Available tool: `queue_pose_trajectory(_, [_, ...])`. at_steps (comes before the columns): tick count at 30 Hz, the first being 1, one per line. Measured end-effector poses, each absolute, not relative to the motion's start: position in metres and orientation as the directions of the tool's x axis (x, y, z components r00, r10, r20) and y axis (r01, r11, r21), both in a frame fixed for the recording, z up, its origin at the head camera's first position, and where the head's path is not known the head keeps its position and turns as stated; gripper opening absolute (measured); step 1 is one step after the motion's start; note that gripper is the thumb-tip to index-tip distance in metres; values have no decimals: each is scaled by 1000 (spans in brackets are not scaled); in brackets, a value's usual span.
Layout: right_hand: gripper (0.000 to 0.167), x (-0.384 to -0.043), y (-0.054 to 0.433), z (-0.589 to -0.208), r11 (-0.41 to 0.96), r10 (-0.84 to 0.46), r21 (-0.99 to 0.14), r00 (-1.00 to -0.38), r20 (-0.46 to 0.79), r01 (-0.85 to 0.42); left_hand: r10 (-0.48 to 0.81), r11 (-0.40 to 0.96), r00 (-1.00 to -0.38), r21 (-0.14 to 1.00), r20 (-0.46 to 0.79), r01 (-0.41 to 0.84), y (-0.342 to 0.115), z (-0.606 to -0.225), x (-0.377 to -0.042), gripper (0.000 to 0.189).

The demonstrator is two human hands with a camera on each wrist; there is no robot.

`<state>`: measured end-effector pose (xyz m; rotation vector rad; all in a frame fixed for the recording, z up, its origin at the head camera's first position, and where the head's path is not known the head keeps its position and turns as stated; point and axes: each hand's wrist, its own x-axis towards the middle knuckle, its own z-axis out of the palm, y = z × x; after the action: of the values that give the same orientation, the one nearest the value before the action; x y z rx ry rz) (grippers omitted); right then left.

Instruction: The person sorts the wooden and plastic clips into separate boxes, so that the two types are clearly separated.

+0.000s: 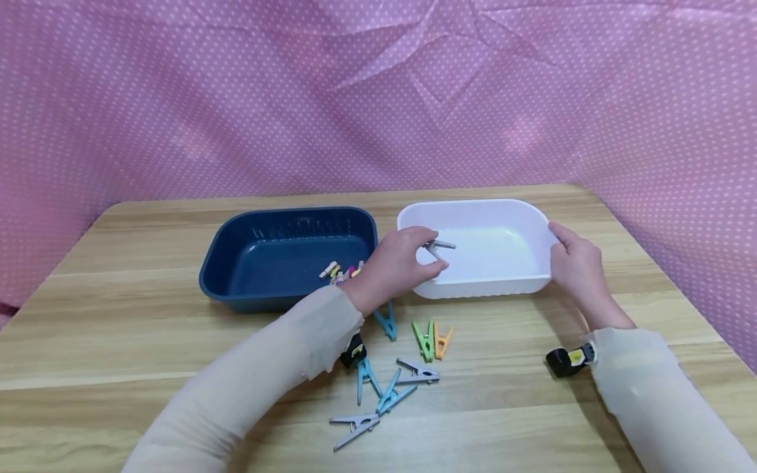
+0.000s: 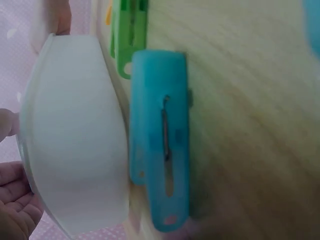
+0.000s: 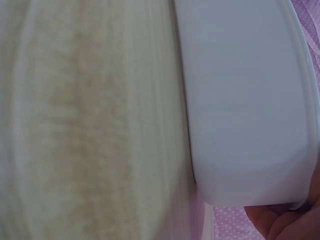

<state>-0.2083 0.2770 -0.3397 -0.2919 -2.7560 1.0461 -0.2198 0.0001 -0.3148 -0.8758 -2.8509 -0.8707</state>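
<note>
My left hand (image 1: 393, 266) pinches a grey clothespin (image 1: 442, 245) over the left end of the white plastic basin (image 1: 481, 289). My right hand (image 1: 576, 266) grips that basin's right rim, thumb on top; the right wrist view shows its fingers against the basin's end wall. Below the basin lie a green clothespin (image 1: 424, 341), an orange clothespin (image 1: 442, 341) and a blue clothespin (image 1: 387, 323), which looms large in the left wrist view. Closer to me are more blue clothespins (image 1: 390, 394) and grey clothespins (image 1: 357, 424).
A dark blue basin (image 1: 290, 303) stands left of the white one. Several small colourful clothespins (image 1: 332, 270) sit in its right front corner, partly behind my left hand. Both basins stand on a wooden table (image 1: 148, 341) before a pink dotted cloth (image 1: 296, 98).
</note>
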Motion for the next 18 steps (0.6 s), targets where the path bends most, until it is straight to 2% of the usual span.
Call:
queue_pose_trajectory(4, [49,-209,277,-341,740,246,-663,-963,109,113,488,704,-862,521,139,483,1,-316,-222,63])
queue_pose_trajectory(8, [49,-209,277,-341,739,244,-664,-963,111,111,482,705,-866,529,133,473,-1,-316,-221,63])
queue_pose_trajectory(18, [49,-208,277,-339,739,245,-665,-963,111,111,478,645,-847,563,230,517,-15,-313,-209,57])
